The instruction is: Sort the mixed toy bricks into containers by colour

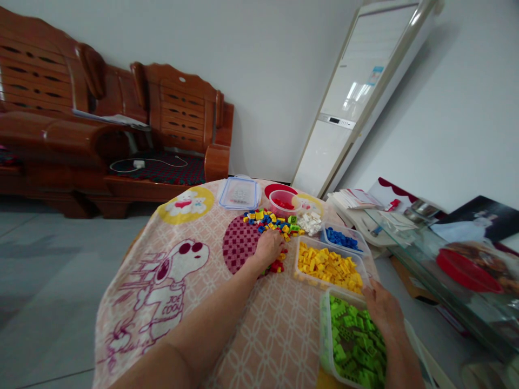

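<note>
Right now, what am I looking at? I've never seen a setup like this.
No robot here: a person works bare-handed, seen by a camera worn on the head, looking forward and down. On the patterned tablecloth, clear containers hold blue bricks, yellow bricks and green bricks; a round tub holds red pieces. White bricks lie in a pile beside a mixed-colour pile. The left hand is at the mixed-colour pile; whether it holds anything is hidden. The right hand is by the yellow and green bricks, its grip unclear.
</note>
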Action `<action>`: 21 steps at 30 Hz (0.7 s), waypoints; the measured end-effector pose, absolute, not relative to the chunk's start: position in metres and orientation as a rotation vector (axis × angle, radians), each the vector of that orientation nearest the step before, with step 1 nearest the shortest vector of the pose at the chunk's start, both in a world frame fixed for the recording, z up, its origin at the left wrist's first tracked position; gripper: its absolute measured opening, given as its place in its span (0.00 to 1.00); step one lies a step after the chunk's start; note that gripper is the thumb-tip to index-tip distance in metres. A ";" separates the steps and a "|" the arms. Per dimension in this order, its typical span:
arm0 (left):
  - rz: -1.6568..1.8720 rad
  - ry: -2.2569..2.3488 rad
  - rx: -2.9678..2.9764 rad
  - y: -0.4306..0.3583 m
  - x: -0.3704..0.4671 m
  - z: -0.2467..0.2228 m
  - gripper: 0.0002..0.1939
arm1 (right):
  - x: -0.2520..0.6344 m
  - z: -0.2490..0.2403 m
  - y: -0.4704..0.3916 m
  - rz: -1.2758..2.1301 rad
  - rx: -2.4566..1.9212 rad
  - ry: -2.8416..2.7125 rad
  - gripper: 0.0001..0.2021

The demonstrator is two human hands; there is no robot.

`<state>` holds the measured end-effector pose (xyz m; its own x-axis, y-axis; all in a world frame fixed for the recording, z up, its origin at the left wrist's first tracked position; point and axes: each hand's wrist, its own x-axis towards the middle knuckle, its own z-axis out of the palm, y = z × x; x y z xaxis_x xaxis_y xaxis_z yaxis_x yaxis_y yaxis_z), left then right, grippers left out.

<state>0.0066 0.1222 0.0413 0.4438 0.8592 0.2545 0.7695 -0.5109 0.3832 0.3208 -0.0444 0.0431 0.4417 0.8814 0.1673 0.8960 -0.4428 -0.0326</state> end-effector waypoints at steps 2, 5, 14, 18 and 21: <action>0.663 1.432 2.459 0.122 0.007 0.043 0.10 | 0.321 0.043 -0.045 -0.198 -2.545 -1.597 0.24; 0.818 1.392 2.375 0.119 0.008 0.046 0.11 | 0.320 0.043 -0.045 -0.213 -2.527 -1.607 0.24; 1.032 1.000 2.155 0.097 0.037 0.053 0.11 | 0.322 0.042 -0.043 -0.212 -2.553 -1.622 0.25; 1.032 0.952 2.134 0.100 0.033 0.058 0.11 | 0.322 0.042 -0.044 -0.225 -2.559 -1.614 0.24; 1.023 1.089 2.124 0.117 0.007 0.068 0.11 | 0.321 0.043 -0.044 -0.231 -2.575 -1.593 0.23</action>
<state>0.0072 0.1165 0.0679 0.3856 0.8405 0.3807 0.4322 -0.5291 0.7302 0.3208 -0.0442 0.0429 0.4394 0.8793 0.1835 0.8952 -0.4455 -0.0088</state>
